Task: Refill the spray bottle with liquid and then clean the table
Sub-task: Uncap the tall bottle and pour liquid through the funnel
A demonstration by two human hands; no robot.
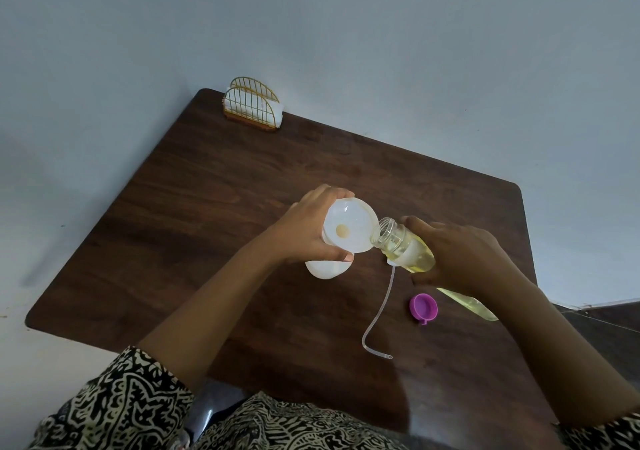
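Observation:
My left hand (pixel 308 230) grips a white funnel (pixel 353 219) that sits in the neck of a white spray bottle (pixel 323 270) standing upright on the brown table (pixel 207 190). My right hand (pixel 462 252) holds a clear refill bottle (pixel 403 243) of yellow liquid, tilted with its open mouth against the funnel's rim. A little yellow liquid shows at the funnel's hole. The sprayer's thin clear dip tube (pixel 375 314) lies curved on the table below the refill bottle, its head mostly hidden. A purple cap (pixel 423 307) lies to the tube's right.
A gold wire napkin holder (pixel 251 110) with white napkins stands at the table's far left corner by the wall. A yellow translucent streak (pixel 467 304) shows under my right wrist. The table's front edge is against my patterned clothing.

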